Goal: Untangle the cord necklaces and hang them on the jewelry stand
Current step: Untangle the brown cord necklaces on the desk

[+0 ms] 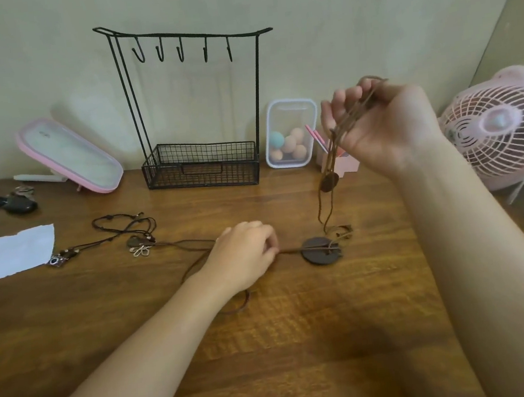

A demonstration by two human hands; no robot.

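Observation:
A black wire jewelry stand (pixel 193 108) with several bare hooks and a mesh basket stands at the back of the wooden table (pixel 269 343). My right hand (pixel 385 127) is raised and grips a brown cord necklace (pixel 331 158), whose oval pendant (pixel 329 182) dangles above the table. My left hand (pixel 244 255) rests on the table and pinches the cord of a second necklace next to its round dark disc pendant (pixel 321 250). A tangle of black cord necklaces (pixel 122 235) with small pendants lies to the left.
A pink mirror (pixel 69 157) leans at the back left, with keys (pixel 12 203) and a white paper (pixel 11 253) near the left edge. A clear box of sponges (pixel 289 134) and a pink holder (pixel 341 161) stand right of the stand. A pink fan (pixel 502 131) fills the right.

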